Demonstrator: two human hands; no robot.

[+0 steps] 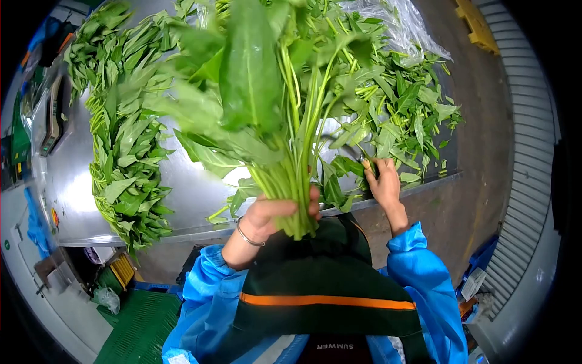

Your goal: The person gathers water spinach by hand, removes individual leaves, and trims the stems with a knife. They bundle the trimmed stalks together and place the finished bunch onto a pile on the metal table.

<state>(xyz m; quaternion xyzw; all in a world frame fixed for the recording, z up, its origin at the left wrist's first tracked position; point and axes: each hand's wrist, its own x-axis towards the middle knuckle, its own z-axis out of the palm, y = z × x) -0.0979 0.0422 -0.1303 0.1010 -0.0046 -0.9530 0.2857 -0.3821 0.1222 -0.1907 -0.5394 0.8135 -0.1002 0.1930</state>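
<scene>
My left hand [273, 215], with a bracelet at the wrist, is wrapped round the lower stems of a big bunch of leafy greens [297, 139], held upright above the table's front edge. My right hand [385, 185] is closed on the wooden-looking handle of a curved blade [345, 145], low over the table beside loose greens [418, 103]. Leaves hide part of the blade. On the left of the metal table [188, 188] lies a long row of stacked greens [130, 164].
Clear plastic [403, 27] lies at the back right of the table. A dark, flat device [53, 115] stands at the left edge. Below left is a green crate [142, 327]. A ribbed grey shutter [530, 151] runs along the right.
</scene>
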